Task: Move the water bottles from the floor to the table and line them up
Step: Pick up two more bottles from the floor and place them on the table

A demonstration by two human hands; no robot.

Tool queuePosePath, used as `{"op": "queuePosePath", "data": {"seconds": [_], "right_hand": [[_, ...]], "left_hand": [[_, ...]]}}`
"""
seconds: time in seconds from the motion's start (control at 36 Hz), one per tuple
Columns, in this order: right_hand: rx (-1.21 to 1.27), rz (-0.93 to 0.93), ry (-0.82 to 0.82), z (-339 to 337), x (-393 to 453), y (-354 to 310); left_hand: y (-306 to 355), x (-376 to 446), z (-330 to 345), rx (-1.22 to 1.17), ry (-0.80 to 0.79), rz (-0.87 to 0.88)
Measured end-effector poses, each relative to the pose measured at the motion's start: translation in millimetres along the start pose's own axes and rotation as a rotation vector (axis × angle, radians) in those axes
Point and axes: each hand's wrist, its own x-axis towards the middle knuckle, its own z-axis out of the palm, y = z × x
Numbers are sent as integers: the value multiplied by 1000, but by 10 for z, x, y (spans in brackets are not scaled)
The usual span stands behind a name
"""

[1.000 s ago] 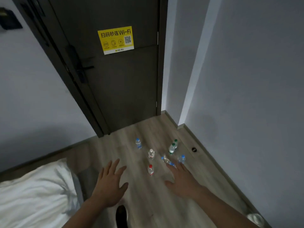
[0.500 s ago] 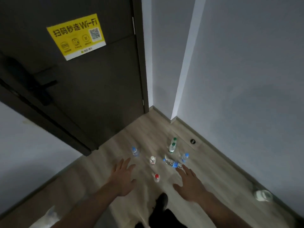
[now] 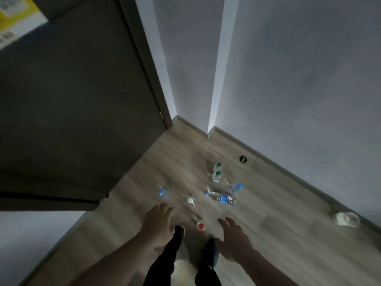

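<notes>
Bottles (image 3: 221, 198) stood and lay scattered on the floor (image 3: 268, 203) at lower centre of the frame, while left hand (image 3: 157, 225) and right hand (image 3: 234, 237) hovered below them, fingers spread, grasping nothing.

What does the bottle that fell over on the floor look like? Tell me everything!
The lying bottle is clear plastic with a blue label round its middle and a blue cap at its left end. It rests on its side on the wooden floor, while the other bottles near it stand upright. It lies between the white-capped bottle and a blue-capped bottle. Nothing seems to touch it but the floor; neither hand is on it.
</notes>
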Motion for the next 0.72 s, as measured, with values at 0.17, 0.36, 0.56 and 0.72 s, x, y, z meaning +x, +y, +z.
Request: {"op": "queuePosePath", "data": {"seconds": [0.17,0.36,0.56,0.72], "right_hand": [[104,104,-13,497,984,94],[133,208,-45,1400,2175,371],[149,268,-64,2242,3013,524],[95,291,-47,2608,3484,576]], "left_hand": [[-79,1266,593,44,-54,87],[-137,2637,1567,65,-127,139],[-139,3459,2327,111,-106,194],[-187,3831,2743,89,-32,221]]}}
